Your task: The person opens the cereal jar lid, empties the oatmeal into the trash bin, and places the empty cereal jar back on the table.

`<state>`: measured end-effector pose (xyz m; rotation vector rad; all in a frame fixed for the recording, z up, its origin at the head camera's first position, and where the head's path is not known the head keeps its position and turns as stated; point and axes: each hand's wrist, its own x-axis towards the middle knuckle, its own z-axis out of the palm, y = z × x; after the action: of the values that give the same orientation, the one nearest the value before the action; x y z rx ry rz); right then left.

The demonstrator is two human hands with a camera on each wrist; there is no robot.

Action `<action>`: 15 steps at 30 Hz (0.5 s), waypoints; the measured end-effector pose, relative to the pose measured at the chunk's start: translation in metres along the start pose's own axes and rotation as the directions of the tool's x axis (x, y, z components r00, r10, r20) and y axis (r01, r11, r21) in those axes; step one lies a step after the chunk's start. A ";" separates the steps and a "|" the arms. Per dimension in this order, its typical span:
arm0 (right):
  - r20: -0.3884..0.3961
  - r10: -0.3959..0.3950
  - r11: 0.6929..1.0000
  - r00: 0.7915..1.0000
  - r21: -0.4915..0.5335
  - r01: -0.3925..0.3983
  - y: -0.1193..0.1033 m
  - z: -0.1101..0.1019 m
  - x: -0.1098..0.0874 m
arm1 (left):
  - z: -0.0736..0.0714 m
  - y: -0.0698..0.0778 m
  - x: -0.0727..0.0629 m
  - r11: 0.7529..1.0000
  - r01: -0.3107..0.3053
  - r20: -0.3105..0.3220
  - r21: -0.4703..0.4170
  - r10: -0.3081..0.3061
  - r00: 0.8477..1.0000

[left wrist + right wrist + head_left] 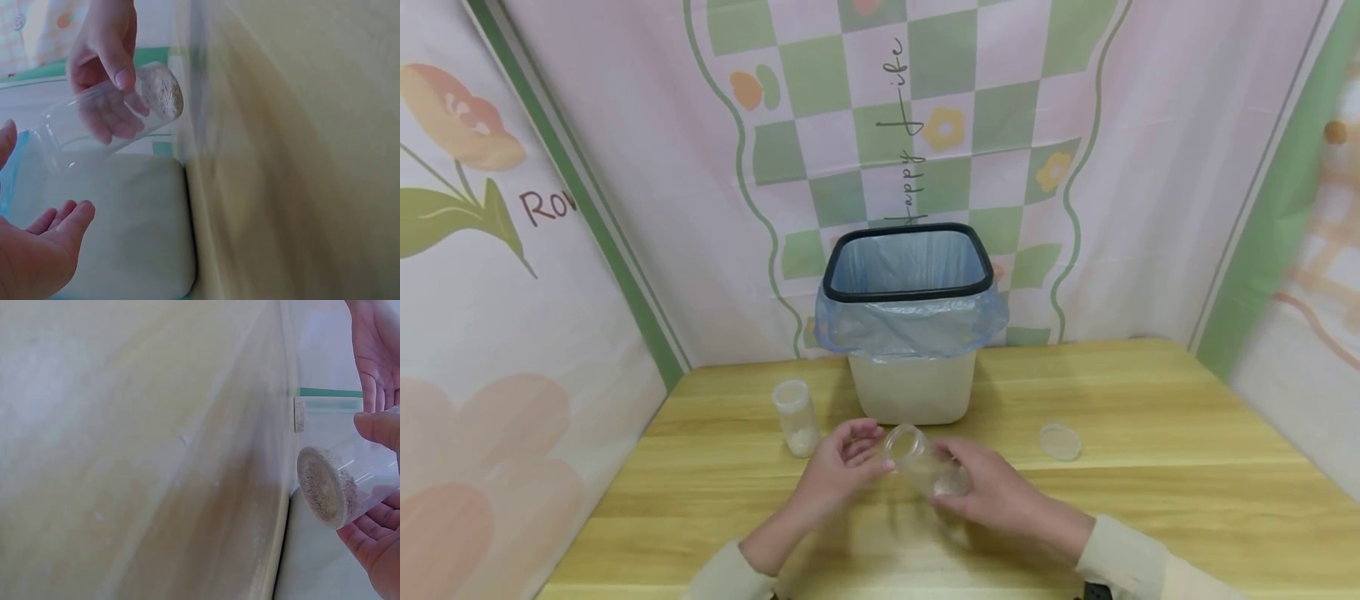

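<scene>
Right hand: grip closed round clear jar, above surface, in front of bin near far edge; mouth tilted upward, presumably so pale grains stay at base. Left hand: loosely spread, grip holding nothing.

Clear jar held tilted above the table

A transparent, cylindrical jar is gripped around its side by the right hand, over the table, roughly midway between the left and right edges and in front of the far edge. Its uncovered mouth is tipped up and toward the left edge; its base is lowered toward the right. A pale, grainy layer is gathered at the bottom, the upper part being left see-through.
</scene>
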<state>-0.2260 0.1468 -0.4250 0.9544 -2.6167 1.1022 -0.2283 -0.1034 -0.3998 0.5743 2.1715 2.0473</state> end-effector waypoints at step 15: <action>-0.086 0.012 0.998 0.996 -0.066 -0.017 -0.007 -0.022 -0.005 | -0.033 0.044 0.018 0.763 -0.348 -0.090 0.545 0.466 0.880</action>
<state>-0.2202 0.1606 -0.4069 0.8562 -2.5780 1.0279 -0.2469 -0.1274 -0.3508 1.0016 2.9935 1.7360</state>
